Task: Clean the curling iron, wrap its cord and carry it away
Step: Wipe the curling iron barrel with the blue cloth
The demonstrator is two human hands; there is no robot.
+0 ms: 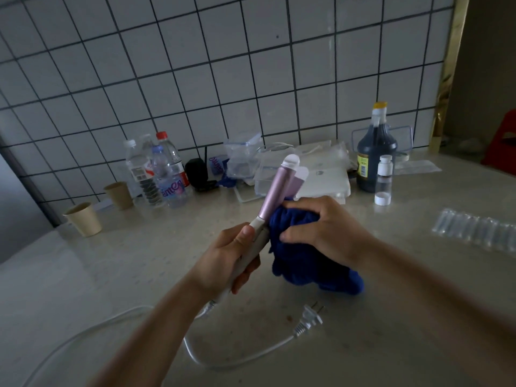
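Curling iron (pixel 275 188) trails one white cord (pixel 245 356) and one plug (pixel 308 319) across the near counter (pixel 83 289). Left hand (pixel 229 263) grips its handle, holding it above the counter; right hand (pixel 326 233) clutches one blue cloth (pixel 301 255) against the barrel. Farther back: two paper cups (pixel 83 219), water bottles (pixel 170 177) with unreadable lettering, one dark bottle (pixel 375 155).

Left hand (pixel 231 258) and right hand (pixel 326 230), both bare, on bare forearms (pixel 156 331) above the worktop (pixel 83 275); nails (pixel 247 231) short, plain.
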